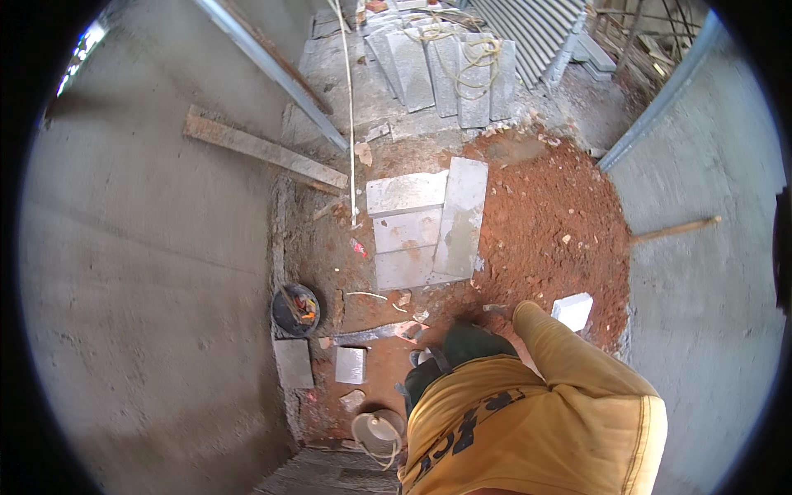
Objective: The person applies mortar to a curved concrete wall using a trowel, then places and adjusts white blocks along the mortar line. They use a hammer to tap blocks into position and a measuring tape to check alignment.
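In the head view, the person's yellow shirt (495,421) fills the lower right of the frame, and the right sleeve (569,355) bends at the elbow near the lower centre-right. Neither the left hand nor the right hand shows, so I cannot tell whether either grip is released, clenched or grasping something. Nearest the sleeve, just to its right, a white block (572,311) lies on reddish soil (553,223) that spreads over the centre-right. Dark trousers (474,342) show at lower centre. In the middle of the frame, three grey slabs (404,231) lie in a column, one above another in the frame, with a longer slab (462,210) set across their right ends. Toward the left, a black bucket (280,323) with orange bits and a stick in it stands by the wall (148,247); below it lie two small blocks (351,365), and a pale bucket (363,431) stands at lower centre-left. At upper centre, more slabs (412,74) lean in a row under a loose yellowish rope (478,87), beside a ribbed sheet (532,33). A wooden board (264,153) slants at upper left, and a wooden handle (676,229) sticks out at the right.
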Available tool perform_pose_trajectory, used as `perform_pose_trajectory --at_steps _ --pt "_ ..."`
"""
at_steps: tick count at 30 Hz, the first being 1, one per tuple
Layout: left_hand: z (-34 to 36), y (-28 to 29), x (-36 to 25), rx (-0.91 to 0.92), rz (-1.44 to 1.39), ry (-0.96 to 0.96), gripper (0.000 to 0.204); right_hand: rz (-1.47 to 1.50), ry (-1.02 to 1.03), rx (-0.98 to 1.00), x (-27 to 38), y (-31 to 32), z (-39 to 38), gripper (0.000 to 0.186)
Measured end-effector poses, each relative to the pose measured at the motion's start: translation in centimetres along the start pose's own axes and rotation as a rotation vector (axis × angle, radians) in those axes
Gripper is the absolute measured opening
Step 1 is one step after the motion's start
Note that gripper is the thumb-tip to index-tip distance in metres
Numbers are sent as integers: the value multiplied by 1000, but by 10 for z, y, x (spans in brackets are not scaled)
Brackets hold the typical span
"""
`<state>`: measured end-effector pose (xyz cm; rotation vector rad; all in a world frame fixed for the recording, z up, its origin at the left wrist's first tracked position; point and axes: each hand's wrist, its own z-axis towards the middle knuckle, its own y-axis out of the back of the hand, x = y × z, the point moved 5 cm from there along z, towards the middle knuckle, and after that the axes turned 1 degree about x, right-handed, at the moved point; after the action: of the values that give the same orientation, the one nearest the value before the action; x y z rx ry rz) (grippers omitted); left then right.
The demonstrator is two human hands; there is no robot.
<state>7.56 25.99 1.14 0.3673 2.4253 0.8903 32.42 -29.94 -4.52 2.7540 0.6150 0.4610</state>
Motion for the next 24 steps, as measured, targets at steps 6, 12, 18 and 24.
perform_pose_trajectory --at_steps 6,12,18,24 --pt "129 111 -56 -34 -76 -224 31 384 -43 -135 32 -10 -21 43" --pt "218 171 -154 -33 -221 -238 34 364 -160 -75 71 1 42 24" --pt "246 122 -267 27 366 -247 40 157 -273 -175 110 12 156 27" --pt "318 43 -470 132 577 -178 38 235 -466 -242 161 43 259 33"
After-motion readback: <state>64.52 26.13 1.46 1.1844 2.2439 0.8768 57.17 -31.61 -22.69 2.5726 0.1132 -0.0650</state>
